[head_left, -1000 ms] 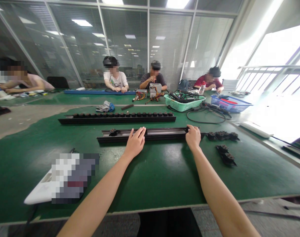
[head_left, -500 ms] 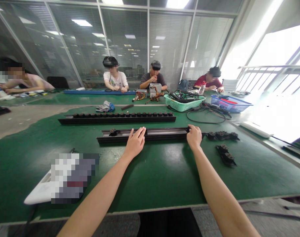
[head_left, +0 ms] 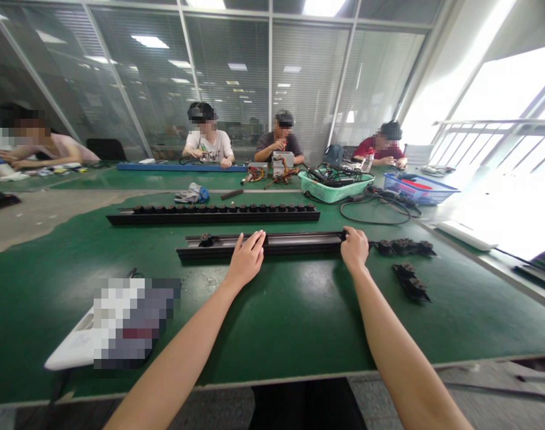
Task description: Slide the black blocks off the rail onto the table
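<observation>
A long black channel rail (head_left: 299,246) with a pale inner strip lies crosswise before me. One black round-topped module (head_left: 206,239) sits inside it near its left end. My left hand (head_left: 247,258) rests on the rail's middle, fingers stretched out over the channel; anything beneath them is hidden. At the right end, my right hand (head_left: 355,248) has its fingers curled around a small black module (head_left: 343,235), mostly covered by the hand. Just beyond that end lies a row of loose black modules (head_left: 403,246). Closer to me is a shorter joined piece (head_left: 411,282).
Behind lies a second black rail (head_left: 214,217), filled with similar modules. Farther back are gloves (head_left: 192,194), a green basket (head_left: 335,190) of cables and a blue basket (head_left: 422,190). A white device (head_left: 70,343) stands front left. Several people work across the green table (head_left: 299,334).
My hands and the rail hold almost the same place; the view has shifted very slightly. Across the table, one person in a white shirt has raised a hand.
</observation>
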Motion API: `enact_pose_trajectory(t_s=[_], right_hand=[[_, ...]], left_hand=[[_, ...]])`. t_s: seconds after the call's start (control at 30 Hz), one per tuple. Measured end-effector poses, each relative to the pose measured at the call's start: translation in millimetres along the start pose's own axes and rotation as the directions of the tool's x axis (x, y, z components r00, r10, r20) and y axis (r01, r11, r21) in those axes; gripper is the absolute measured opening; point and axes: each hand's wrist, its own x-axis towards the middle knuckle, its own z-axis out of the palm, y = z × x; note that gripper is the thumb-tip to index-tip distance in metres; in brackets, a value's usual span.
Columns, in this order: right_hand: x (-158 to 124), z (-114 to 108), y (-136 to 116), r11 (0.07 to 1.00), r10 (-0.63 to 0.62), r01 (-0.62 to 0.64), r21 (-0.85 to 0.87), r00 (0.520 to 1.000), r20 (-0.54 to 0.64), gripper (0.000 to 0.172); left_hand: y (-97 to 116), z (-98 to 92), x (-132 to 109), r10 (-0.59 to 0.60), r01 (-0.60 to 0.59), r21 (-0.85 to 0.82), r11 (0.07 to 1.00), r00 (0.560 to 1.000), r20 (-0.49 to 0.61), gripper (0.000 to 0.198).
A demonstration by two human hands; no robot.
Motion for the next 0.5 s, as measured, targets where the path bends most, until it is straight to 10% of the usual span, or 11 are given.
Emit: enact_pose_trajectory(t_s=[0.5], right_hand=[[0.7, 1.1, 2.8, 0.998, -0.031, 0.030, -0.047, 0.999, -0.011, 0.055]], left_hand=[[0.4, -1.1, 0.6, -0.001, 0.002, -0.008, 1.000, 1.000, 0.005, 0.055]])
